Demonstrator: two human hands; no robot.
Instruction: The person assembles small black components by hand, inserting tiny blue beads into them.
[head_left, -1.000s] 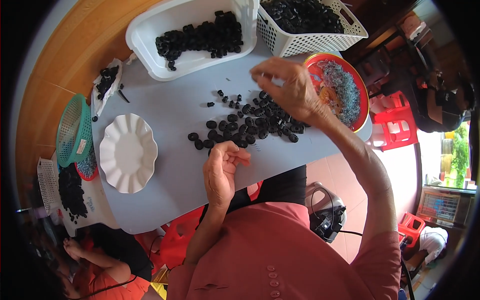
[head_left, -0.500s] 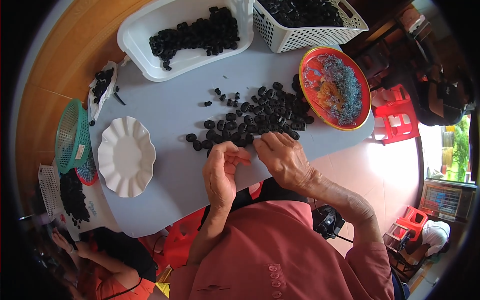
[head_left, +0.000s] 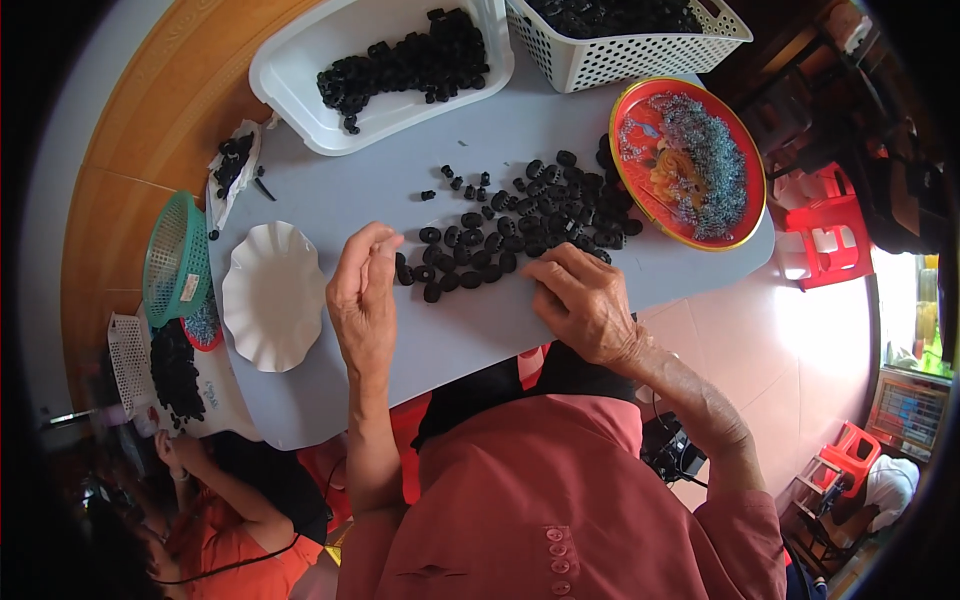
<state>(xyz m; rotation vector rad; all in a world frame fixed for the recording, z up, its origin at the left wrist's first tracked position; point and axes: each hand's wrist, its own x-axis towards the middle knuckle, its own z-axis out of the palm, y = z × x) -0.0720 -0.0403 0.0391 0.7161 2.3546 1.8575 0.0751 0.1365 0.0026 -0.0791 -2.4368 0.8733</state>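
Observation:
Small black oval plastic parts (head_left: 480, 255) lie in a loose pile on the grey table, thicker toward the right. My left hand (head_left: 364, 300) stands on edge at the left end of the pile, open, its fingers stretched, close to the outermost parts. At the front of the pile, my right hand (head_left: 588, 305) has its fingers bent and drawn together, closed. Its fingertips are near the front parts; whatever they hold, if anything, is hidden. Several smaller black pieces (head_left: 457, 184) are scattered behind the pile. A red round tray (head_left: 690, 215) of small silvery pieces overlaps the pile's right end.
A white tub (head_left: 290, 95) and a white perforated basket (head_left: 640, 60), both with black parts, stand at the back. On the left are a scalloped white dish (head_left: 272, 295) and a green colander (head_left: 175, 262). Another person (head_left: 235, 530) sits at the lower left.
My left hand has moved left, away from the right hand, and its fingers have straightened. My right hand has shifted slightly right. The view has turned a little.

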